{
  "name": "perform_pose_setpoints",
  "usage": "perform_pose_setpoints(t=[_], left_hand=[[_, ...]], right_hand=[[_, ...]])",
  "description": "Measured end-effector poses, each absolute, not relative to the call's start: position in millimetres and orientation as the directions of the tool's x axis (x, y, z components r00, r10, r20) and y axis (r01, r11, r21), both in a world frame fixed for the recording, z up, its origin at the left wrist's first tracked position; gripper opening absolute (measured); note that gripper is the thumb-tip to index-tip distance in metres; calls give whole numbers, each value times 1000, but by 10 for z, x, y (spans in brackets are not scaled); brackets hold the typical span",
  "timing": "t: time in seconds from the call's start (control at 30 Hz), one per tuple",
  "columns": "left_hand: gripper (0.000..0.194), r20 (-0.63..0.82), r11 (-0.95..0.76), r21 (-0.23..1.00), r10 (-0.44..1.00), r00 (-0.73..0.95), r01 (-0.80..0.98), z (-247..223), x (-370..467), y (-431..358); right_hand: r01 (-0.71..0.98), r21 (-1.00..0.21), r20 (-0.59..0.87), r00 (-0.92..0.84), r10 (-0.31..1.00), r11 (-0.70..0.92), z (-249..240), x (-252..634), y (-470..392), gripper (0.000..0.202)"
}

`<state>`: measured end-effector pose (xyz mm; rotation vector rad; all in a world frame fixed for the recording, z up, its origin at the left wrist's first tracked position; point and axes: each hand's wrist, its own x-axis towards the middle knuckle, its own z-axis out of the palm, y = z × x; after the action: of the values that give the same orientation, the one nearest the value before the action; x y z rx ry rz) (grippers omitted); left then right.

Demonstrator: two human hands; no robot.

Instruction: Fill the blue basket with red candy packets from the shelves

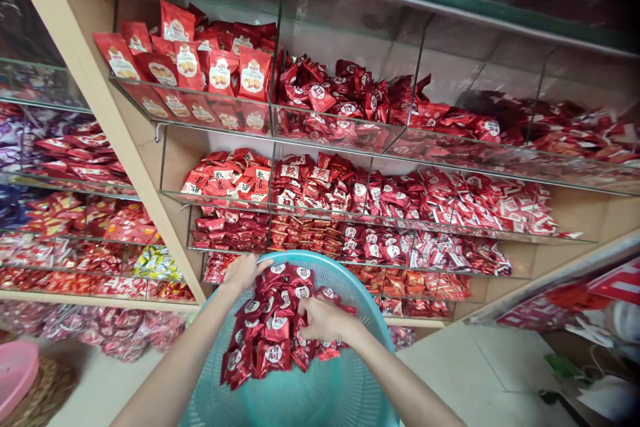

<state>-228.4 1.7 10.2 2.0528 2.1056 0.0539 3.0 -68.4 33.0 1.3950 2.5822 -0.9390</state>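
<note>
1. In the lower middle of the frame, a teal plastic basket (pixel 295 400) with a perforated wall stands in front of the shelves.
2. Dark red packets (pixel 274 356) with white labels lie heaped in the basket, toward its far side; the smooth teal inside shows nearer the bottom edge of the frame.
3. The left hand (pixel 244 272) is at the basket's far left rim, beside the heap, with one finger stretched to the right. I cannot tell whether it grips the rim or a packet.
4. The right hand (pixel 320 319) is over the right part of the heap, its fingers curled narrow against the packets; whether one is pinched is hidden.
5. Across the middle and right, glass-fronted shelves (pixel 575 230) hold mostly red packets, split into compartments by clear dividers.
6. At the upper left of these shelves, larger red bags (pixel 220 72) with pictures on pale labels stand upright.
7. At the left edge, another shelf unit holds purple, red and yellow packets (pixel 157 263).
8. A pink basin (pixel 15 377) shows at the lower left, beside something woven (pixel 47 390).
</note>
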Motion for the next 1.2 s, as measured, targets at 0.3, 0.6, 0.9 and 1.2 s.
perform_pose_setpoints(t=[0.3,0.6,0.9,1.2], left_hand=[[70,-116,23,148,993,-6,989,126,-2289,16],[68,-118,32,167,993,-12,985,119,-2294,9],[68,-86,27,150,996,-14,988,78,-2313,15],[59,-46,25,170,999,-17,985,-61,-2368,32]], right_hand=[[821,-525,-492,-509,706,225,470,-130,-867,48],[870,-440,-523,-449,724,222,449,-227,-908,48],[913,-303,-497,-397,772,274,481,-295,-908,66],[854,-414,-190,-419,888,315,1154,-136,-742,34]])
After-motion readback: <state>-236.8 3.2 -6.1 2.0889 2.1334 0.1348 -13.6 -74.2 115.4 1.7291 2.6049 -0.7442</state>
